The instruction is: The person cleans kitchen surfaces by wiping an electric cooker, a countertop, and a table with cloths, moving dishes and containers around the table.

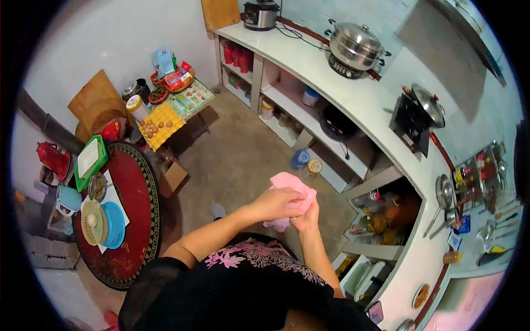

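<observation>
A pink cloth (pixel 288 180) is bunched between my two hands in front of my body, above the floor. My left hand (pixel 275 204) lies over the cloth with its fingers bent round it. From the right, my right hand (pixel 308 217) grips the same cloth, its fingers partly hidden by the folds. One end of the cloth sticks up past my hands, and another fold hangs below my left wrist.
On the left stands a round red table (pixel 132 220) with baskets. Behind it, a yellow egg tray (pixel 163 124) holds several eggs. A white counter (pixel 309 66) curves along the right, bearing a steamer pot (pixel 358 47) and a wok on a stove (pixel 411 124). Two jars (pixel 300 159) stand on the floor.
</observation>
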A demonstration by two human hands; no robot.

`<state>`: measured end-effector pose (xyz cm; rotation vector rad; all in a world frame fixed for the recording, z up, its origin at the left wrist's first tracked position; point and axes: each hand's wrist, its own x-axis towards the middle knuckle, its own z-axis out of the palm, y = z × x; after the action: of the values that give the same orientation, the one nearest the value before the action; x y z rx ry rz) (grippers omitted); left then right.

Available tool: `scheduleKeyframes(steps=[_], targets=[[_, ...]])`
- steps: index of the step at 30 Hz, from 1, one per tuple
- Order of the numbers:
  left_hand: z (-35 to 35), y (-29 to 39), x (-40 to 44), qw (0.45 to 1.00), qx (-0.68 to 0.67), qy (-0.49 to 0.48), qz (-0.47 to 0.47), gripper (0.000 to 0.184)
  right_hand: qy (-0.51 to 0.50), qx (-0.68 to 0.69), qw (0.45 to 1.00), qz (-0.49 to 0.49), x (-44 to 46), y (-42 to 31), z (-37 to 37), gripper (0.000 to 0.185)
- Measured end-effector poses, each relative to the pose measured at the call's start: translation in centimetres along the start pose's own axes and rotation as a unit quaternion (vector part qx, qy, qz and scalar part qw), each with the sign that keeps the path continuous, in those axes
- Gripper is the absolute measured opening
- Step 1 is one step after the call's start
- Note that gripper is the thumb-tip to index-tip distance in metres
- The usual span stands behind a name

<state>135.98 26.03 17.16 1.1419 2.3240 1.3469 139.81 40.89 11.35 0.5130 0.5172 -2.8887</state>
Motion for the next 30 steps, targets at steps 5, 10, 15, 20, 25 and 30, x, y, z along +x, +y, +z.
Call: scheduleKeyframes(steps=[5,10,15,20,25,30], targets=[[-5.7,-7.9,0.6,0.932,-0.301,0.092,-0.179,0.029,-0.040,0.014,0.999,-0.001,6.6,-0.4,2.0,0.058],[-12.4,-17.6,1.2,0.713,-0.580,0.217,-0.329,0.024,-0.065,0.009,0.996,0.061,14.2,-0.1,3.9,0.054],[-18.4,-25.6,5.7,0.578,-0.738,0.200,-0.285,0.028,-0.028,-0.002,0.998,0.050,23.6,-0.7,6.6,0.049],[-27.4,-29.9,11.6,0.575,-0.790,0.132,-0.170,0.030,-0.057,-0.075,0.995,0.029,34.3,-2.0,10.7,0.045],[-31.7,-36.7,14.8,0.559,-0.781,0.183,-0.208,0.029,-0.055,-0.037,0.998,0.015,42.2,-1.9,11.8,0.049],[-33.0,-40.8,16.1,0.524,-0.803,0.158,-0.237,0.026,0.017,-0.050,0.998,-0.045,46.9,-5.6,15.3,0.039]])
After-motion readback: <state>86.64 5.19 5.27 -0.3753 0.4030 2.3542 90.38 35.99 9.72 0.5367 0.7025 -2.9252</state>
